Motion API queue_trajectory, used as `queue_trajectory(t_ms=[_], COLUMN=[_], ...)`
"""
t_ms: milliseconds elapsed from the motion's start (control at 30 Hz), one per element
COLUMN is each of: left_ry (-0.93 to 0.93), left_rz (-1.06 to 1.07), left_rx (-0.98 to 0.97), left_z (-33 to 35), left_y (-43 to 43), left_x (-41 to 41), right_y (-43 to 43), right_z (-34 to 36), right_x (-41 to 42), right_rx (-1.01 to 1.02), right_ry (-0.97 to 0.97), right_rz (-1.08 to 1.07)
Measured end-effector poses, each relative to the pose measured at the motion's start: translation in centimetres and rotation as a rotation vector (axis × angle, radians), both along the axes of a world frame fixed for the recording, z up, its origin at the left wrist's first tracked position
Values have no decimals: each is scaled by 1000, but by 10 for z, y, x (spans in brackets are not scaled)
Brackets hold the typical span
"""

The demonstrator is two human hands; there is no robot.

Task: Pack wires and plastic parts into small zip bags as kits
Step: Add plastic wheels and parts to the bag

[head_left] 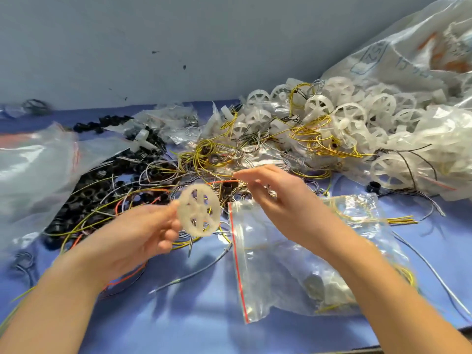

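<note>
Where the left hand (143,231) pinches its rim between thumb and fingers, a white spoked wheel (199,210) hangs just left of the zip bag (258,264). Right hand (278,198): above the bag, fingers loosely extended. Tangled wires (204,159): beyond the bag. Heap of white wheels (357,118): beyond it, rightward. Blue surface (194,315): beneath.

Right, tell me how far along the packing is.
Done: zip bags by the right arm already look filled. In hand: the left hand pinches a white wheel; the right hand hovers over loose wires, grip too blurred to judge. Left: big heaps of wheels and black rings.
</note>
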State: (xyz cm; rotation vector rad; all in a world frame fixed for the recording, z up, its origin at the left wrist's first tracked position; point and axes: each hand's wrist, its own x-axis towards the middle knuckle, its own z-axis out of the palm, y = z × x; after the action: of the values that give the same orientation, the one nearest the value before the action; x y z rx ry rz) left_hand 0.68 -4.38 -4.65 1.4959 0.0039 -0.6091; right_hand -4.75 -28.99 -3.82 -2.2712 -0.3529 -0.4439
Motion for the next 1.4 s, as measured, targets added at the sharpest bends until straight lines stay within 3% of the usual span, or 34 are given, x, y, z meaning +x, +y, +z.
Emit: queue_trajectory(t_ms=[133, 333, 533, 700, 867, 1033, 1100, 1233, 1400], left_ry=[38, 58, 65, 33, -232, -779, -699, -283, -215], left_rz=[-239, -320, -459, -391, -129, -328, -347, -255, -211], left_rx=[42, 57, 62, 39, 95, 343, 269, 51, 159], left_z=[-5, -7, -4, 7, 12, 10, 7, 2, -7], left_y=[2, -19, -29, -39, -58, -61, -69, -89, -90], left_x=[-11, -14, -19, -29, -42, -54, -57, -57, -41], right_y=[-2, -1, -8, -7, -6, -6, -4, 1, 10], right_z=[-11, -11, -7, -1, 1, 4, 5, 10, 16], right_x=[4, 3, 11, 15, 17, 18, 17, 12, 4], right_rx=[-148, -92, 133, 254, 265, 341, 314, 208, 59], right_ry=[157, 209, 266, 206, 174, 118, 104, 93, 48], right_rz=[-49, 15, 53, 86, 58, 5, -1, -9, -20])
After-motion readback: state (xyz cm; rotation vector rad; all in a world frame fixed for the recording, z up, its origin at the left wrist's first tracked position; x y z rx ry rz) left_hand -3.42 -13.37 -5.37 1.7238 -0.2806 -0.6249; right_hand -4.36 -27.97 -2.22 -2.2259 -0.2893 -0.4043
